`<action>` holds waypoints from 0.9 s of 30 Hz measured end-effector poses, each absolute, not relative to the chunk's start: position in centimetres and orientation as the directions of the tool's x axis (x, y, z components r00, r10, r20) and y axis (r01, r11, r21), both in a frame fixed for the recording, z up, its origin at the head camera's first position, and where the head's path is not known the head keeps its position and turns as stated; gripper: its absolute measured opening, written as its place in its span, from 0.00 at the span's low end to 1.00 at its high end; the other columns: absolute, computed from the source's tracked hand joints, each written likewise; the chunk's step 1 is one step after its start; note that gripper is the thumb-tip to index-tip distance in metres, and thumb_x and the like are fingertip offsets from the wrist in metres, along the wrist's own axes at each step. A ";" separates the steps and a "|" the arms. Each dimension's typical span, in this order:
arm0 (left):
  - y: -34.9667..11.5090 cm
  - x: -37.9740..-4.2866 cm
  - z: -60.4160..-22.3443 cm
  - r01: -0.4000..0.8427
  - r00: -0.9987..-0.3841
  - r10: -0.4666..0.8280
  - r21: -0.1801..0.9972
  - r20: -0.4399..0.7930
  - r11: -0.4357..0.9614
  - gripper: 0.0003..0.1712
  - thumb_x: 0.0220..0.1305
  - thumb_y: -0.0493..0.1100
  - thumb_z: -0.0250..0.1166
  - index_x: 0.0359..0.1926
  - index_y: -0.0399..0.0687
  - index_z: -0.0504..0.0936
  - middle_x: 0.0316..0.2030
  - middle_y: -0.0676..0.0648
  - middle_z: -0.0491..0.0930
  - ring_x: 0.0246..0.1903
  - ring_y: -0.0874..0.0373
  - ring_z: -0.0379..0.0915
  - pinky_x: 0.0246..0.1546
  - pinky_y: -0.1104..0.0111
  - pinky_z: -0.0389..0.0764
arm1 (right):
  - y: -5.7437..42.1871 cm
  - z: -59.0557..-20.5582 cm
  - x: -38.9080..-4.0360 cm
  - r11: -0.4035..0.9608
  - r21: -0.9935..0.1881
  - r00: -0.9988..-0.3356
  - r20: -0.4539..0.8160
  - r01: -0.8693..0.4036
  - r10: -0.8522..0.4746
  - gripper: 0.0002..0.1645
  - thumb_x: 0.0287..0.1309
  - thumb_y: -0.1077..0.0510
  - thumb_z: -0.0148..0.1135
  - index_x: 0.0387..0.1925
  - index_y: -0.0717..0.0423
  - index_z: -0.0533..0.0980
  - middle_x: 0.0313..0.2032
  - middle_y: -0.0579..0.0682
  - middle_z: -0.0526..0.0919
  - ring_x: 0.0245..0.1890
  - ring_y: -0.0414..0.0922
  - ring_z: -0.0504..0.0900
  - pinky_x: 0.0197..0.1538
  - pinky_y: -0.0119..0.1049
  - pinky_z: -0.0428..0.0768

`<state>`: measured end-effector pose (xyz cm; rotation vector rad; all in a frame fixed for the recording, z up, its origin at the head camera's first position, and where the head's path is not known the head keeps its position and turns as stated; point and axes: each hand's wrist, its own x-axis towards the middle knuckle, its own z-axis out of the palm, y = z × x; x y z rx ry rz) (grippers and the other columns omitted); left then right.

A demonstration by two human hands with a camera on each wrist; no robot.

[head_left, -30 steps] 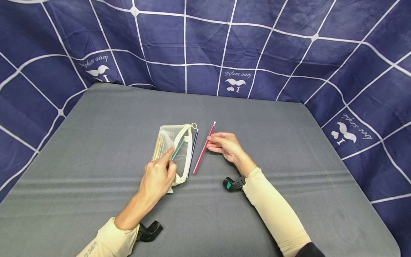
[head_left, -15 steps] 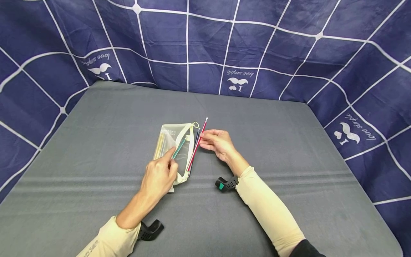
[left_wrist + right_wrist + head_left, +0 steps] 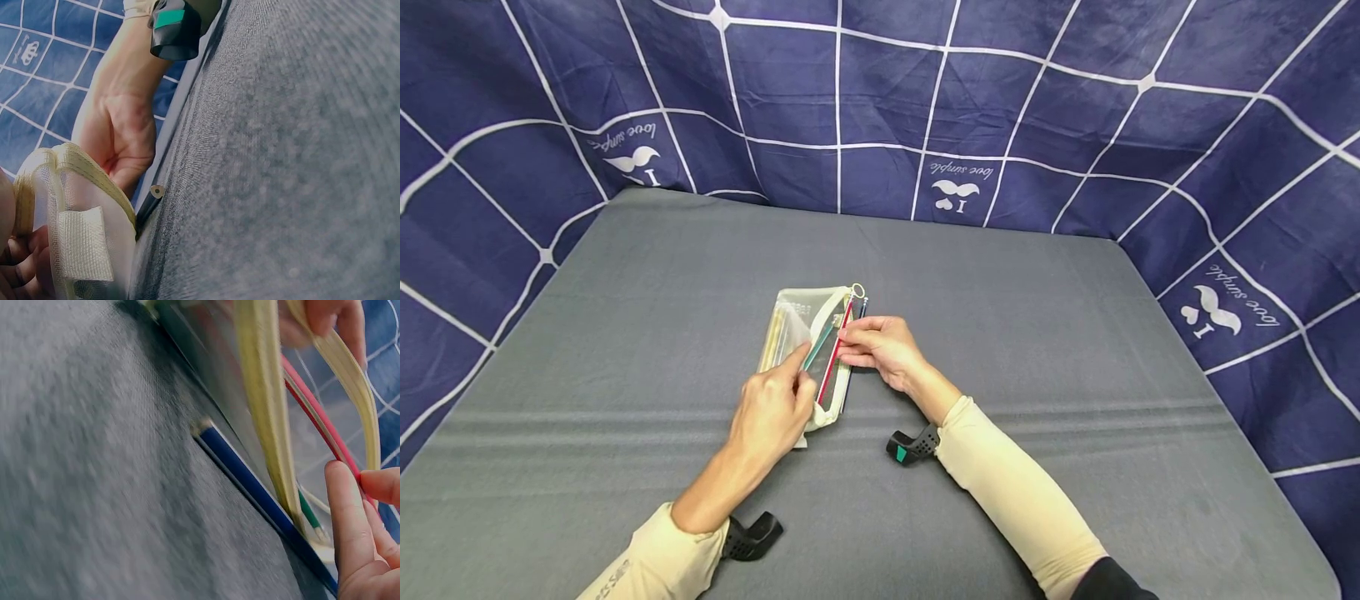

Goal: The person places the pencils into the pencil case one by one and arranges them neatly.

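A see-through zip pencil case [image 3: 793, 302] with cream edging lies at the middle of the table, its zip side spread apart. My left hand [image 3: 773, 410] grips the case's left opening edge, with the index finger stretched along it. Between thumb and fingertips, my right hand [image 3: 883, 350] pinches a red pencil [image 3: 828, 375], which is slanted over the opening. The right wrist view has the red pencil's far part between the two zip bands [image 3: 265, 394]. Inside the case are a green pencil [image 3: 817, 347] and yellowish pencils [image 3: 770, 348].
A dark blue pencil [image 3: 244, 478] lies on the grey tabletop [image 3: 1000, 292], along the right side of the case. A ring pull [image 3: 858, 290] sits at the far corner of the zip. Blue checked cloth [image 3: 880, 100] hangs around the table's far sides.
My right hand has brought the red pencil leftward, from the bare tabletop across the blue pencil to the case opening. The left hand keeps its hold on the edge.
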<state>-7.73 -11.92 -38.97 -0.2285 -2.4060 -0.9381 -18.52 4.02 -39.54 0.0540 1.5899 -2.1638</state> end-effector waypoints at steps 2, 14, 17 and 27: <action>-11.9 -7.7 -39.0 0.340 -0.841 -0.035 0.577 0.540 0.743 0.24 0.54 0.32 0.58 0.54 0.33 0.82 0.30 0.34 0.84 0.26 0.37 0.80 0.28 0.46 0.77 | 3.8 -39.6 -18.4 -0.226 -0.894 -0.892 -0.301 0.387 -0.338 0.06 0.58 0.76 0.59 0.33 0.67 0.78 0.24 0.54 0.84 0.22 0.43 0.85 0.30 0.33 0.83; -11.9 -7.8 -39.0 0.365 -0.827 -0.022 0.566 0.562 0.739 0.24 0.53 0.32 0.58 0.53 0.32 0.82 0.26 0.36 0.84 0.24 0.39 0.80 0.28 0.47 0.77 | 3.2 -39.5 -18.2 -0.221 -0.913 -0.897 -0.249 0.344 -0.366 0.03 0.60 0.73 0.61 0.36 0.68 0.78 0.25 0.56 0.84 0.24 0.45 0.86 0.32 0.34 0.83; -12.0 -7.8 -39.0 0.367 -0.824 -0.021 0.563 0.566 0.740 0.23 0.54 0.31 0.59 0.53 0.32 0.82 0.27 0.36 0.84 0.25 0.38 0.81 0.28 0.47 0.77 | 3.3 -39.5 -18.3 -0.230 -0.911 -0.900 -0.247 0.342 -0.359 0.04 0.59 0.74 0.60 0.36 0.68 0.79 0.24 0.56 0.84 0.24 0.45 0.86 0.31 0.33 0.83; -12.0 -7.7 -39.0 0.359 -0.828 -0.027 0.566 0.561 0.742 0.23 0.54 0.32 0.58 0.53 0.33 0.82 0.29 0.35 0.85 0.27 0.37 0.81 0.28 0.46 0.77 | 3.6 -39.5 -18.4 -0.241 -0.907 -0.903 -0.251 0.345 -0.348 0.05 0.59 0.74 0.60 0.34 0.66 0.79 0.23 0.55 0.84 0.23 0.45 0.86 0.30 0.33 0.83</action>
